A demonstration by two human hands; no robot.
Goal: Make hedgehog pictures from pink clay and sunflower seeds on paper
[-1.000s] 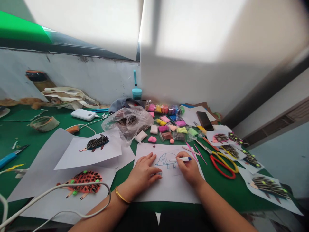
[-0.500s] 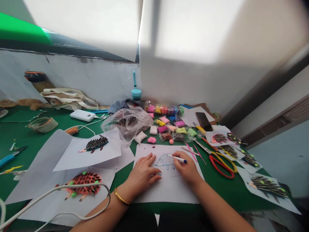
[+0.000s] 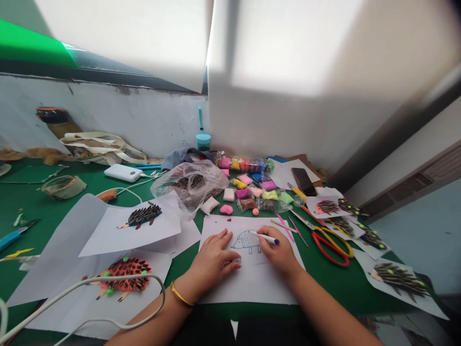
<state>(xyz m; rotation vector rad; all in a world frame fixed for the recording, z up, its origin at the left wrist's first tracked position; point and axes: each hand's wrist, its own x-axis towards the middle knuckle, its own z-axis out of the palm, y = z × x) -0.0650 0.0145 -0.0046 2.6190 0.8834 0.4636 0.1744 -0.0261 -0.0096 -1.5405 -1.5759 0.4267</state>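
Observation:
A sheet of white paper [image 3: 252,283] lies in front of me, with a hedgehog outlined in blue [image 3: 245,241] on it, its body partly filled with small marks. My right hand [image 3: 279,252] grips a white marker pen [image 3: 266,237] with a dark blue end, its tip on the drawn back. My left hand [image 3: 213,254] rests flat on the sheet, left of the drawing, fingers spread. A small clear bluish piece [image 3: 233,261] shows beside its thumb; I cannot tell whether the thumb touches it. A gold bracelet [image 3: 181,294] circles the left wrist.
Packets of coloured clay [image 3: 266,194] and a plastic bag of seeds [image 3: 190,185] lie beyond the paper. Red-and-yellow scissors [image 3: 331,242] are at right, near several seed hedgehogs [image 3: 399,276]. More hedgehog sheets [image 3: 144,215] and a white cable [image 3: 108,278] occupy the left.
Both hands keep almost the same place. The pen stays on the hedgehog's back, its tip shifting only very slightly.

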